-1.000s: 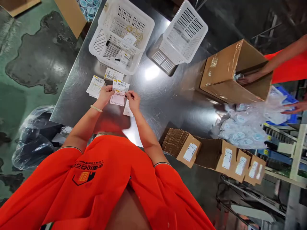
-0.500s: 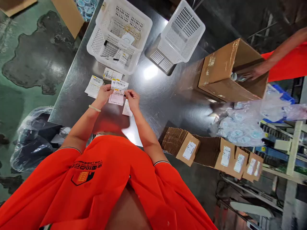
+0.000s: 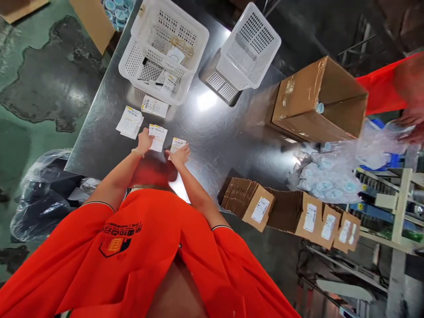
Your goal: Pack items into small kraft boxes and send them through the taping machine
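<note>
My left hand (image 3: 144, 141) pinches the left edge of a few printed paper slips (image 3: 158, 139), which fan slightly over the metal table. To its right, my right hand (image 3: 179, 154) lies over the lower part of another printed slip (image 3: 178, 143), thumb and fingers apart. That slip's lower part is hidden under the hand. Farther left lies a stack of similar slips (image 3: 130, 122). Another stack of slips (image 3: 154, 106) rests in front of the white basket.
White plastic baskets (image 3: 195, 37) stand at the back of the metal table (image 3: 218, 145); one holds slips and a pen. An open carton (image 3: 298, 97), bagged round items (image 3: 331, 176) and folded cardboard (image 3: 245, 198) are on the right. A co-worker's red sleeve (image 3: 380, 84) shows beyond.
My hands have separated and lowered. The right has moved down onto the right-hand slip, while the left keeps its slips. The co-worker's hand has come out of the carton.
</note>
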`<state>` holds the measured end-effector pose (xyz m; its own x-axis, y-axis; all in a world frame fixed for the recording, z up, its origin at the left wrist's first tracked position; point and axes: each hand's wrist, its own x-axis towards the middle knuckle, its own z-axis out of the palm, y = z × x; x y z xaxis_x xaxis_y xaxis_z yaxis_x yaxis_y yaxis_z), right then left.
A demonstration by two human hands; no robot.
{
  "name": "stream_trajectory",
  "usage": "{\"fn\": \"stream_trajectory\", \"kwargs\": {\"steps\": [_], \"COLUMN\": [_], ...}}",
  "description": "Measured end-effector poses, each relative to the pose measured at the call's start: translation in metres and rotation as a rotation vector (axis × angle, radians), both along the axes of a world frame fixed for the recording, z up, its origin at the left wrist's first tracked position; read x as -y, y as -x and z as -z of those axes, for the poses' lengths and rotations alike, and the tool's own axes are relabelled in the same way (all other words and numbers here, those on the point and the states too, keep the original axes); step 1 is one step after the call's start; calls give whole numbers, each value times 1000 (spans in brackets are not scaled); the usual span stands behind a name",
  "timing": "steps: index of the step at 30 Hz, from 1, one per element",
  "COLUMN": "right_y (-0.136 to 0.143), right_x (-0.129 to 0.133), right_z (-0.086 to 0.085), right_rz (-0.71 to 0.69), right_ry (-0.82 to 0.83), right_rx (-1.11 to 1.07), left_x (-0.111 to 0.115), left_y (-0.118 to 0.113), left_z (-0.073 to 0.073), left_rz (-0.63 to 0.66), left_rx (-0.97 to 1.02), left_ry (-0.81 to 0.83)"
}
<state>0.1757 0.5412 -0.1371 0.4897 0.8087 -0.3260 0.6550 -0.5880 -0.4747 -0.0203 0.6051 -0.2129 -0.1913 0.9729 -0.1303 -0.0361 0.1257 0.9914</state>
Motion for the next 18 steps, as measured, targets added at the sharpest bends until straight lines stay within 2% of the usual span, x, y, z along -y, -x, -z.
{"fn": "stream_trajectory", "kwargs": {"steps": [3,6,10,13,16,18], "right_y": [9,15,37,56,59,54], "right_x": [-1,-10,-20,-23,-25,-23], "right_z": [-2,-15,-25,-17,-2,6], "right_rz": [0,-4,-146,-232,-305,-339], "right_ry": [61,35,-69,-8,49,15], "right_rx": [20,14,47,18,-47,-103], "left_x": [4,11,26,32,25,17], "left_y": [-13,-21,-23,-12,14,33], "left_z": [-6,-20,-44,-63,-81,-90], "left_rz": [-38,-3,89,101,-85,-163], "left_rx": [-107,-197,-426,-662,-763,-788], "left_ry": [47,87,205,272,243,240]}}
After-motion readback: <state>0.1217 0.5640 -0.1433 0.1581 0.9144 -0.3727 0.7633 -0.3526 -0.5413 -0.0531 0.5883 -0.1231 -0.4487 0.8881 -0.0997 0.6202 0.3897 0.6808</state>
